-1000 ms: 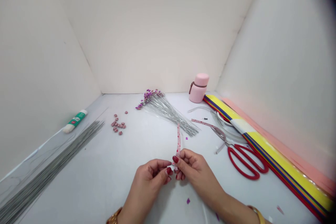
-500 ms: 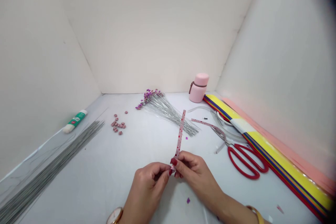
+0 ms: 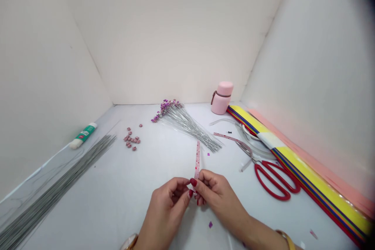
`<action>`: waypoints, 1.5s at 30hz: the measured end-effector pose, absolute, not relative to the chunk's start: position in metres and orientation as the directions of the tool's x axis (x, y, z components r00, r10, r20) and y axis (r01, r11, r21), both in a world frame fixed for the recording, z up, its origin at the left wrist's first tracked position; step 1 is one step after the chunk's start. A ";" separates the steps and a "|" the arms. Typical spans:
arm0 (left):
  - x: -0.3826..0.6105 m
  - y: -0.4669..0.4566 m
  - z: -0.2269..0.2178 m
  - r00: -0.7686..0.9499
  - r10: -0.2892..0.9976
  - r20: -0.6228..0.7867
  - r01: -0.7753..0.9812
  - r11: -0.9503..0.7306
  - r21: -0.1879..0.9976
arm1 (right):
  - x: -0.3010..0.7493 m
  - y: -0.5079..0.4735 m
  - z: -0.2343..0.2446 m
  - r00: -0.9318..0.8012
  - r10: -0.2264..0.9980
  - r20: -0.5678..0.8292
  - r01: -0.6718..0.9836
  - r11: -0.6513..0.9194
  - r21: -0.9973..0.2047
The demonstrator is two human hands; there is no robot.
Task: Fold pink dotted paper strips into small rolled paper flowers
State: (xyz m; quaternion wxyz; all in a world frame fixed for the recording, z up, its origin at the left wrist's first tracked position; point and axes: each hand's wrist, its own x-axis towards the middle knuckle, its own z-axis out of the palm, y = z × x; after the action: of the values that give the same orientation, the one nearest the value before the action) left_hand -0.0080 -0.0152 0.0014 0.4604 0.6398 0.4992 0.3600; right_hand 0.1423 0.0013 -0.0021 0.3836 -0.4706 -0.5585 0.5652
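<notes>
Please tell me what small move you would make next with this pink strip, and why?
I would probably wind the pink printed strip gently around its lower end, because the left hand and the right hand both pinch that end, while the upper length stands free.

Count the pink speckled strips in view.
2. One pink speckled strip stands between the left hand and right hand; the other lies on the table, reaching the red-handled scissors. Others may be hidden.

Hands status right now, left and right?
Left hand: closed, pinching the lower end of the pink patterned strip.
Right hand: closed, pinching the same strip.
</notes>
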 end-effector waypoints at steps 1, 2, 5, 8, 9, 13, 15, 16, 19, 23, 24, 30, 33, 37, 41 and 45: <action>-0.009 -0.016 0.003 0.240 0.969 0.054 0.342 -0.136 0.930 | 0.142 0.001 -0.002 -0.271 0.956 -0.108 0.087 -0.087 -0.992; -0.009 -0.016 0.004 0.244 0.965 0.093 0.374 -0.182 0.909 | 0.142 0.001 -0.002 -0.275 0.956 -0.106 0.089 -0.085 -0.992; -0.008 -0.016 0.005 0.231 0.973 0.027 0.341 -0.106 0.934 | 0.143 0.001 -0.002 -0.247 0.968 -0.040 0.152 -0.002 -0.988; -0.004 -0.011 0.001 0.245 0.923 -0.297 0.065 0.290 0.955 | 0.144 0.000 -0.002 -0.201 0.978 0.062 0.233 0.109 -0.966; -0.002 -0.010 -0.001 0.266 0.891 -0.367 -0.026 0.387 0.922 | 0.144 0.000 -0.003 -0.198 0.978 0.069 0.239 0.116 -0.964; 0.000 -0.006 -0.004 0.238 0.903 -0.358 -0.127 0.395 0.910 | 0.144 0.001 -0.005 -0.258 0.966 -0.024 0.198 0.028 -0.980; -0.001 -0.007 -0.003 0.243 0.932 -0.268 -0.078 0.294 0.953 | 0.144 0.002 -0.005 -0.273 0.960 -0.064 0.158 -0.021 -0.987; -0.002 -0.008 -0.002 0.254 0.943 -0.213 -0.044 0.231 0.972 | 0.144 0.002 -0.005 -0.276 0.958 -0.079 0.129 -0.044 -0.991; -0.006 -0.011 0.001 0.237 0.970 -0.046 0.170 0.005 0.985 | 0.143 0.003 -0.004 -0.290 0.951 -0.111 0.035 -0.106 -0.994; -0.013 -0.013 0.001 0.272 0.949 0.157 0.485 -0.276 0.829 | 0.141 0.002 -0.004 -0.298 0.947 -0.123 0.029 -0.120 -0.992; -0.014 -0.013 0.001 0.296 0.937 0.184 0.513 -0.319 0.797 | 0.141 0.002 -0.005 -0.299 0.947 -0.122 0.036 -0.117 -0.992; -0.011 -0.009 0.000 0.239 0.971 -0.026 0.360 -0.064 0.931 | 0.144 0.000 -0.004 -0.241 0.970 0.037 0.217 0.091 -0.972; -0.006 -0.006 0.000 0.291 0.892 -0.346 0.016 0.357 0.934 | 0.146 0.001 -0.005 -0.242 0.964 0.112 0.298 0.184 -0.937; -0.004 -0.004 0.000 0.315 0.886 -0.341 -0.113 0.391 0.913 | 0.146 0.003 -0.007 -0.304 0.953 -0.012 0.205 0.054 -0.977; -0.007 -0.008 0.004 0.247 0.956 -0.160 0.110 0.136 0.985 | 0.145 0.002 -0.004 -0.288 0.958 -0.012 0.164 0.037 -0.986; -0.009 -0.012 0.007 0.234 0.972 0.005 0.322 -0.082 0.943 | 0.144 0.003 -0.003 -0.305 0.952 0.003 0.078 0.028 -0.997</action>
State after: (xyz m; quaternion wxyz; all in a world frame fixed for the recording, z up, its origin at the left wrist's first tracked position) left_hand -0.0087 -0.0116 0.0071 0.4525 0.6420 0.5041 0.3592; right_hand 0.1439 0.0026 -0.0031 0.4000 -0.4330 -0.5951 0.5463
